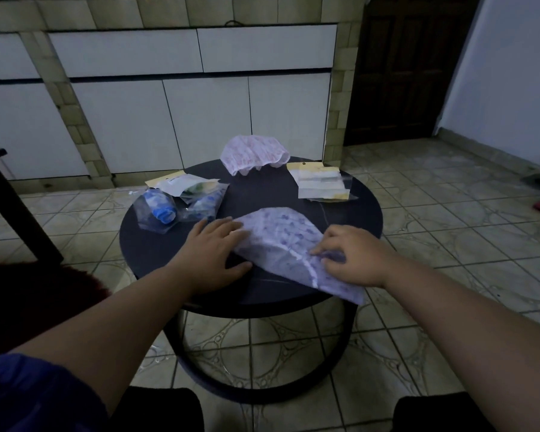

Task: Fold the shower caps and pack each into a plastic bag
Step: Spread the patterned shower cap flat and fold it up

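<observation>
Folding is in hand: the purple-patterned shower cap [281, 244] is lying flattened into a rough half-round on the near side of the round black table [156, 244], with its near right corner hanging just over the table edge. The left hand [214, 247] is pressing flat on the cap's left edge, fingers straight and close together, thumb resting on the bare tabletop. The right hand [353, 257] is pinching the cap's gathered hem at the right, fingers curled onto the fabric.

Judgement: this cap is only partway folded, probably at the first fold, and is still too wide for a bag. The next move is likely calling for the right hand to carry its pinched edge across toward the left while the left keeps the crease pinned.

A pink-patterned shower cap [253, 155] is sitting unfolded at the far edge. Empty plastic bags [321, 182] are lying to the far right; packed bags [181, 201] holding blue items are lying to the left.
</observation>
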